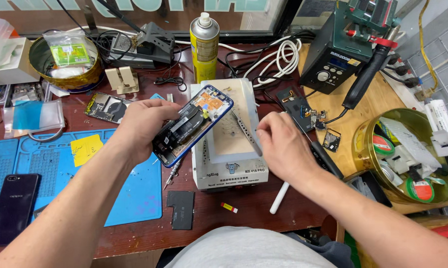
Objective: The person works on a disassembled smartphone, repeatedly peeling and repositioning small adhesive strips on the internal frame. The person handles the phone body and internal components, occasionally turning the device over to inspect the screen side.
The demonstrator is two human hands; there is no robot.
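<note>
I see my left hand (142,126) wrapped around an opened phone (191,124), fingers closed on its far edge and holding it tilted above the front left corner of the white heating plate station (231,149), which I take as my landmark. The phone has a blue frame and no back cover: an orange patch shows at its upper end, a dark shield and black parts fill the middle, and a small yellow-green tab sits near the centre. My right hand (283,149) hovers at the station's right edge, fingers pressed together in a pinch on a thin metal tool (246,131), probably tweezers, though the grip hides its rear part; its tip lies over the station's pale top. Behind the station stands a yellow spray can (204,47), and to its back right a dark soldering station (340,49). Left of the station lies a blue mat (60,168) on the tabletop (224,213), with a dark phone (13,208) on its near left. Right of the station sits a gold round tin (408,154) holding tape rolls. In front of it lie a small black part (181,209) and a white stick (279,197).
</note>
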